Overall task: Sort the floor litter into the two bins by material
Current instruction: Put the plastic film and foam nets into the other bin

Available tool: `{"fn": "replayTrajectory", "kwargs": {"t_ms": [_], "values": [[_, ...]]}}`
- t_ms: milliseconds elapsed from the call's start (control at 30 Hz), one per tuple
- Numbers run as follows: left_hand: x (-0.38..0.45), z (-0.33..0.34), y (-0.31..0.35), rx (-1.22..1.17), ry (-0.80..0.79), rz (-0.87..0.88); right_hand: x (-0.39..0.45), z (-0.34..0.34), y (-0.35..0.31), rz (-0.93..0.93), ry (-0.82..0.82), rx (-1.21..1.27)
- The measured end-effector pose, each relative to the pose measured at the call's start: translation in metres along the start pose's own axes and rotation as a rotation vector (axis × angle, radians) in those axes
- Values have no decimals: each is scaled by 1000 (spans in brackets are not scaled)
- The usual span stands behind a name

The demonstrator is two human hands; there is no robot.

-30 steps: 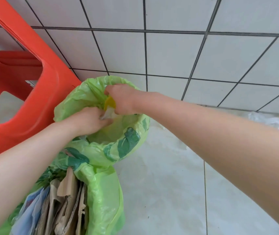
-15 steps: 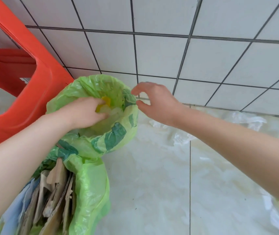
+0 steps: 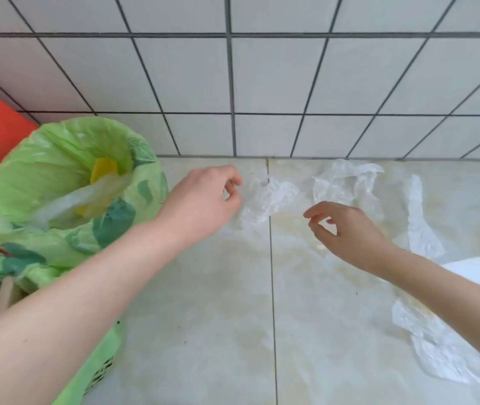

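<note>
While both hands hover over the floor, I see clear crumpled plastic film (image 3: 268,200) lying by the wall, just right of the green-lined bin (image 3: 66,188). Left hand (image 3: 203,206) has fingers loosely curled, holding nothing, tips just beside the film. Right hand (image 3: 347,232) likewise empty, fingers apart. Versus half a second ago: left hand is out of the bin, view has panned right.

light: bright, even | shadows: faint | focus: slightly soft | edges: wide-angle bowing of wall tiles (image 3: 276,74)
</note>
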State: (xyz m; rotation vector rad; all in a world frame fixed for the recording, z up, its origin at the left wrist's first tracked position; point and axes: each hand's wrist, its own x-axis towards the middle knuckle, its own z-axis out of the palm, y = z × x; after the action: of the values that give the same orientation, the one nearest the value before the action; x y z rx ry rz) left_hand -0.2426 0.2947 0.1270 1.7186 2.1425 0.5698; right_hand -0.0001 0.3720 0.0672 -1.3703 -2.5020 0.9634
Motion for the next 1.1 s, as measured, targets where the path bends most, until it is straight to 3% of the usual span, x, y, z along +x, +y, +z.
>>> {"fn": "replayTrajectory", "kwargs": {"t_ms": [200, 333, 533, 733, 900, 1000, 1100], "values": [[-6, 87, -5, -32, -234, -63, -48, 6, 73, 273, 98, 73], [-13, 126, -15, 76, -353, -56, -87, 20, 113, 348, 143, -54], [-12, 149, -21, 237, -282, -25, -148, 41, 162, 479, 115, -411], [21, 154, -24, 260, -252, -89, -166, 53, 171, 744, 89, -334], [42, 170, -23, 210, -367, -138, -160, 57, 171, 606, 129, -425], [45, 183, -14, 186, -314, -163, -158, 57, 165, 546, 138, -446], [43, 191, -4, 298, -239, -44, -154, 55, 158, 548, 176, -421]]}}
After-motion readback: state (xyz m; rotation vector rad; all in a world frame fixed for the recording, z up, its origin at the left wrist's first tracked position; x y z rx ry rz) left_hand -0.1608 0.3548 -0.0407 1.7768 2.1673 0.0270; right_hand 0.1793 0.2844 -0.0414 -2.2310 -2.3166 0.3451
